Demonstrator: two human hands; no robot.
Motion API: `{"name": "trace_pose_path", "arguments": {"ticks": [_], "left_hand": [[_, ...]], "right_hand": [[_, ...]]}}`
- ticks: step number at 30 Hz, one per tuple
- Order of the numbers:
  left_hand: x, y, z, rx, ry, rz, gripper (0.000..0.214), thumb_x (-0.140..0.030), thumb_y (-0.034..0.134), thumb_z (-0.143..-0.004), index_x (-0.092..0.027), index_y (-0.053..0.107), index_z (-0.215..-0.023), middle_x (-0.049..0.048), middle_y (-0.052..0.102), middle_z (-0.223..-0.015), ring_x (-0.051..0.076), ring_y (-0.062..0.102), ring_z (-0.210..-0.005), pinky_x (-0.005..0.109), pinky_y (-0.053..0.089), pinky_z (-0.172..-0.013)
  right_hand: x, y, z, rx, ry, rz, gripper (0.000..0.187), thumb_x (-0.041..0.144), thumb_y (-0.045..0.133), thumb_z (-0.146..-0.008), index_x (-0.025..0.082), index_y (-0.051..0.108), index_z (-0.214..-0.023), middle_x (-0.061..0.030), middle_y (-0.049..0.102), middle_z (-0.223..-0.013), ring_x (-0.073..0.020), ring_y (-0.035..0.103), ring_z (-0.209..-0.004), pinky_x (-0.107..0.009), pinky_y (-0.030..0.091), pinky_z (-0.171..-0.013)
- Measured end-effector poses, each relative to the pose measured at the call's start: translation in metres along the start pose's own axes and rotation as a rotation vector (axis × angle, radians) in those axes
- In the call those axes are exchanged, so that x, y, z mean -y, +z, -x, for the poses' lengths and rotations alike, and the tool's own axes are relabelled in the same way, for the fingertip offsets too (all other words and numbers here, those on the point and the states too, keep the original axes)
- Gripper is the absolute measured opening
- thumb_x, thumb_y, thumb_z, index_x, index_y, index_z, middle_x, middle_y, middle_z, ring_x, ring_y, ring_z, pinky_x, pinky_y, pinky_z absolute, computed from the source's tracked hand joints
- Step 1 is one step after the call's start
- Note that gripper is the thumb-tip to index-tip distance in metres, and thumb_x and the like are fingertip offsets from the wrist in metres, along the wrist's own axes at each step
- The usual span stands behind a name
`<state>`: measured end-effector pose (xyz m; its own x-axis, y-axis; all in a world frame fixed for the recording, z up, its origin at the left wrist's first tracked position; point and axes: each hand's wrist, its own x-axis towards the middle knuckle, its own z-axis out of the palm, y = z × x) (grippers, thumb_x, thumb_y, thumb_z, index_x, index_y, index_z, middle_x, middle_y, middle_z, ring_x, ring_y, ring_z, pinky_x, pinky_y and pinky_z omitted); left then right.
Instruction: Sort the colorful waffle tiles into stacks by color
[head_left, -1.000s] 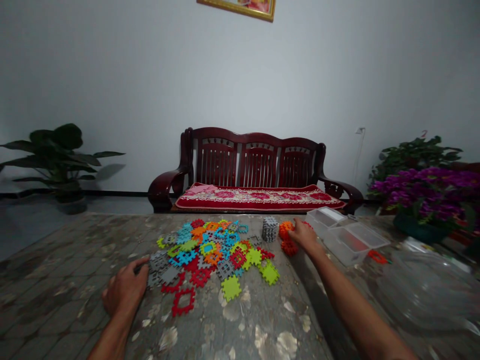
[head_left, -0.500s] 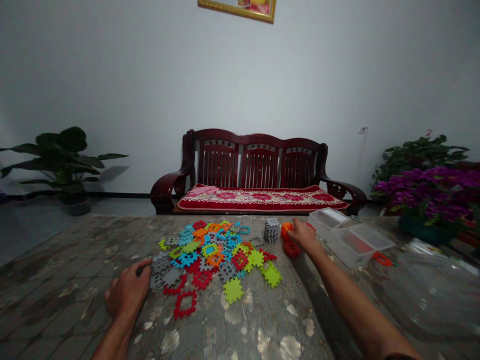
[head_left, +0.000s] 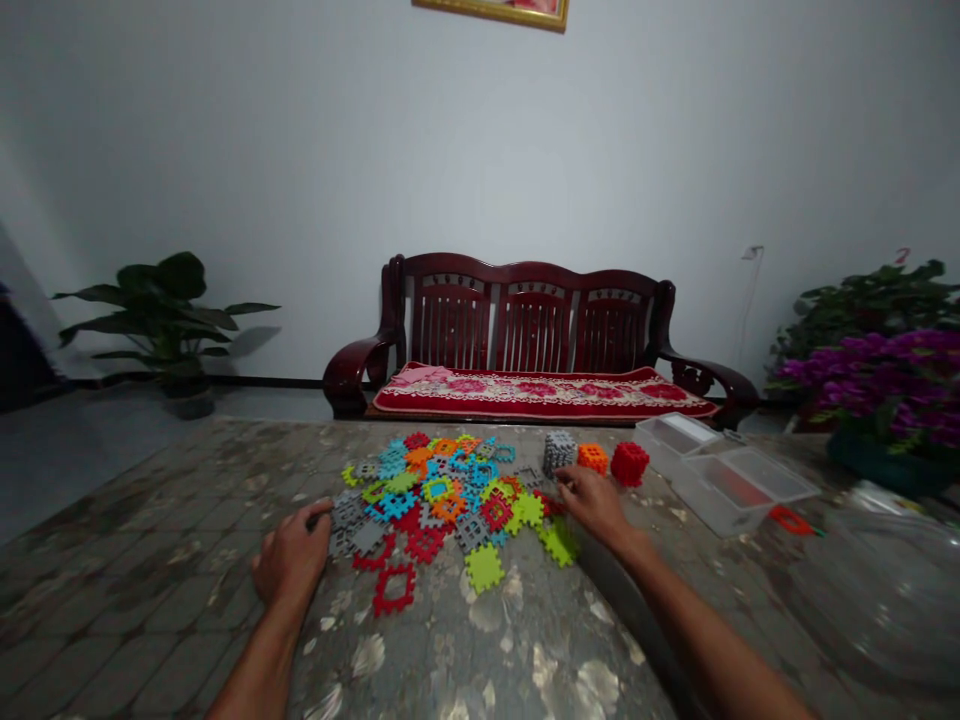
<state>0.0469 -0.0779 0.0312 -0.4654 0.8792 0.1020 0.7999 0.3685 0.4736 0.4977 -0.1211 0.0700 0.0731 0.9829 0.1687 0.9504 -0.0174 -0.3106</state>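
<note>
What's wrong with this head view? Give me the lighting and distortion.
Head view: dim overall; wide-angle bowing curves the far edge of the tabletop; a dark shadow falls along the right forearm; pale glare-like patches mark the near tabletop, though they may be its own finish.

Dark red wooden bench against the wall, red floral cushion on its seat, gold-framed picture up above, leafy potted plant off left, and purple flowers in a pot over on the right.
</note>
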Motion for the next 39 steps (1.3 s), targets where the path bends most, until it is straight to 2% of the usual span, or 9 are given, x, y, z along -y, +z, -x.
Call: {"name": "trace_pose_path", "arguments": {"ticks": [3, 6, 14, 18, 22, 24, 28, 32, 39], "left_hand": [[0.0, 0.0, 0.0, 0.001, 0.0, -0.003, 0.045, -0.043, 0.046, -0.098, -0.031, 0.08, -0.124, 0.0095, 0.076, -0.138, 0.035, 0.068, -0.124, 0.052, 0.052, -0.104], [0.001, 0.001, 0.0, 0.017, 0.013, 0.003, 0.047, -0.043, 0.043, -0.099, -0.03, 0.079, -0.126, 0.0104, 0.075, -0.139, 0.036, 0.067, -0.126, 0.053, 0.051, -0.105], [0.003, 0.005, -0.002, 0.006, 0.025, 0.022, 0.043, -0.042, 0.047, -0.097, -0.032, 0.08, -0.123, 0.0086, 0.077, -0.135, 0.036, 0.068, -0.124, 0.052, 0.052, -0.103], [0.002, 0.005, -0.002, 0.024, 0.02, 0.022, 0.046, -0.042, 0.044, -0.098, -0.031, 0.079, -0.126, 0.0099, 0.075, -0.138, 0.036, 0.067, -0.125, 0.053, 0.051, -0.104], [0.002, 0.004, -0.001, 0.041, 0.021, 0.02, 0.048, -0.042, 0.043, -0.099, -0.03, 0.078, -0.129, 0.0105, 0.073, -0.141, 0.036, 0.066, -0.127, 0.053, 0.051, -0.105], [0.003, 0.004, -0.001, 0.038, 0.023, 0.02, 0.047, -0.042, 0.044, -0.098, -0.031, 0.078, -0.128, 0.01, 0.074, -0.14, 0.036, 0.066, -0.127, 0.052, 0.051, -0.104], [0.003, 0.003, -0.001, 0.024, 0.031, 0.022, 0.046, -0.042, 0.044, -0.098, -0.031, 0.079, -0.126, 0.0099, 0.075, -0.137, 0.037, 0.067, -0.125, 0.053, 0.052, -0.103], [0.002, 0.002, -0.001, 0.037, 0.024, 0.018, 0.047, -0.041, 0.044, -0.098, -0.031, 0.079, -0.126, 0.0105, 0.076, -0.136, 0.037, 0.067, -0.126, 0.053, 0.052, -0.103], [0.001, 0.002, -0.001, 0.031, 0.028, 0.006, 0.047, -0.039, 0.043, -0.098, -0.029, 0.078, -0.128, 0.0102, 0.075, -0.137, 0.036, 0.067, -0.125, 0.052, 0.051, -0.104]], "right_hand": [[0.021, 0.021, 0.01, 0.085, -0.099, -0.005, 0.045, 0.022, 0.059, -0.092, 0.019, 0.072, -0.134, -0.01, 0.075, -0.135, -0.0262, 0.065, -0.128, -0.035, 0.045, -0.109], [0.034, 0.032, 0.012, 0.123, -0.133, 0.014, 0.054, 0.03, 0.066, -0.088, 0.019, 0.067, -0.142, -0.0117, 0.07, -0.141, -0.03, 0.058, -0.134, -0.04, 0.041, -0.113], [0.048, 0.045, 0.021, 0.137, -0.205, -0.041, 0.053, 0.028, 0.071, -0.085, 0.021, 0.07, -0.138, -0.0121, 0.071, -0.135, -0.0301, 0.058, -0.13, -0.04, 0.04, -0.111], [0.055, 0.045, 0.025, 0.143, -0.251, -0.102, 0.052, 0.037, 0.077, -0.084, 0.023, 0.073, -0.134, -0.0109, 0.073, -0.134, -0.031, 0.061, -0.128, -0.041, 0.042, -0.111], [0.056, 0.04, 0.013, 0.09, -0.182, -0.167, 0.037, 0.031, 0.064, -0.095, 0.021, 0.076, -0.128, -0.0099, 0.075, -0.132, -0.0275, 0.064, -0.127, -0.036, 0.043, -0.111], [0.056, 0.038, 0.003, 0.066, -0.123, -0.143, 0.038, 0.025, 0.058, -0.096, 0.019, 0.076, -0.129, -0.0104, 0.075, -0.134, -0.0263, 0.064, -0.128, -0.033, 0.043, -0.111], [0.06, 0.036, -0.014, 0.12, -0.086, -0.02, 0.044, 0.027, 0.065, -0.091, 0.018, 0.074, -0.133, -0.0119, 0.074, -0.133, -0.0282, 0.063, -0.127, -0.033, 0.044, -0.108], [0.068, 0.036, -0.024, 0.182, -0.083, 0.087, 0.037, 0.032, 0.068, -0.089, 0.018, 0.078, -0.121, -0.013, 0.074, -0.129, -0.0299, 0.062, -0.123, -0.034, 0.044, -0.103], [0.072, 0.035, -0.029, 0.203, -0.003, 0.101, 0.035, 0.03, 0.074, -0.084, 0.019, 0.079, -0.117, -0.0116, 0.075, -0.127, -0.0284, 0.063, -0.117, -0.032, 0.044, -0.095]]}}
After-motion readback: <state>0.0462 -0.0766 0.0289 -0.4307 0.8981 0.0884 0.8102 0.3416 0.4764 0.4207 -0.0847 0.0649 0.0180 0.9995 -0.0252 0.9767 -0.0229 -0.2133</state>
